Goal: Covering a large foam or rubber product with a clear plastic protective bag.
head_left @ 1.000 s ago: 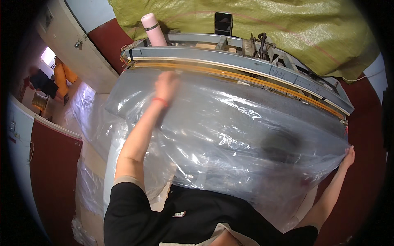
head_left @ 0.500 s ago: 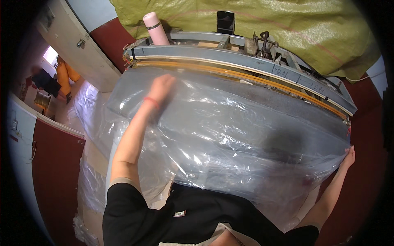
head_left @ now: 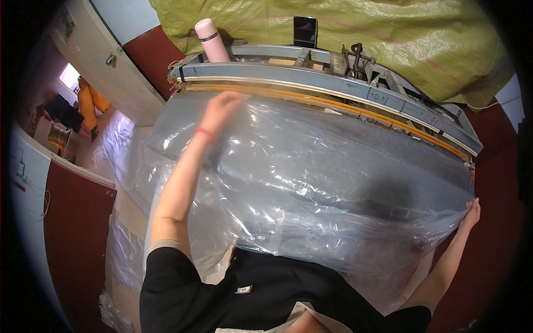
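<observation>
A wide sheet of clear plastic film [head_left: 277, 166], creased and shiny, lies over a grey flat bed in front of me. My left hand [head_left: 223, 108], with a red band at the wrist, is near the film's far edge just short of the orange rods. Its fingers are curled together, slightly blurred, and seem to pinch the film. At the far right my right hand [head_left: 472, 213] grips the film's corner between thumb and fingers and holds it taut. The film's near part drapes down against my black shirt.
A grey metal frame [head_left: 266, 72] with orange rods [head_left: 333, 104] runs behind the bed. On it stand a pink bottle [head_left: 212, 41], a phone [head_left: 305, 32] and a dark clamp [head_left: 357, 60]. More film [head_left: 119, 139] trails left by an open door [head_left: 105, 55]; beyond it is a person [head_left: 64, 111].
My left hand has shifted slightly away from me and to the right, near the film's far edge. The right hand keeps its place at the corner.
</observation>
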`<state>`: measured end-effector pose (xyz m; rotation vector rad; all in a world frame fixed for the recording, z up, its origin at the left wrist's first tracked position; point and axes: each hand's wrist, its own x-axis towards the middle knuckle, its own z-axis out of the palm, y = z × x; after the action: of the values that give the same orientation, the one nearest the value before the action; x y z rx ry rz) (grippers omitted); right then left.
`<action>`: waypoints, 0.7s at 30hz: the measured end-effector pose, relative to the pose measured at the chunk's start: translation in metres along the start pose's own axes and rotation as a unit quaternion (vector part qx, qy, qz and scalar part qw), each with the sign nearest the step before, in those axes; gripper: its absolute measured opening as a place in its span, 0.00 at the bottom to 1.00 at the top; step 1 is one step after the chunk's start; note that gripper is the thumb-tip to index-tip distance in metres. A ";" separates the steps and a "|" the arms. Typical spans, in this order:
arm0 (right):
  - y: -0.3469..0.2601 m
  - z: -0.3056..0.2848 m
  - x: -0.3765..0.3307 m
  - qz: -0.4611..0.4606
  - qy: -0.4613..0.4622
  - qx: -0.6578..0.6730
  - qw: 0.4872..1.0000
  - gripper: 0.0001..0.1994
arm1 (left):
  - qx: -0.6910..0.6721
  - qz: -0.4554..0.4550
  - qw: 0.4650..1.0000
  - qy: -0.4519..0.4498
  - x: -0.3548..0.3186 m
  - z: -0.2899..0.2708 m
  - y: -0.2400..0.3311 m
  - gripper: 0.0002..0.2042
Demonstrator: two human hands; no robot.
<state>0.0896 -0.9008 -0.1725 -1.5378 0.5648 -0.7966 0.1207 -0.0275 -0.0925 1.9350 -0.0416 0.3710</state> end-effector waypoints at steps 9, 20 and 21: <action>0.006 -0.011 0.007 0.001 0.007 -0.011 1.000 0.17 | -0.021 -0.114 0.993 -0.030 0.006 0.000 -0.029 0.08; 0.005 -0.016 0.000 0.019 0.012 0.017 1.000 0.15 | -0.089 -0.151 0.981 -0.083 0.002 0.001 -0.018 0.09; 0.005 -0.017 0.000 0.021 0.012 0.021 0.999 0.15 | -0.094 -0.148 0.982 -0.064 0.004 0.004 -0.022 0.07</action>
<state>0.0772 -0.9126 -0.1773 -1.4756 0.5931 -0.7909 0.1293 -0.0220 -0.1123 1.7427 0.1232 0.0425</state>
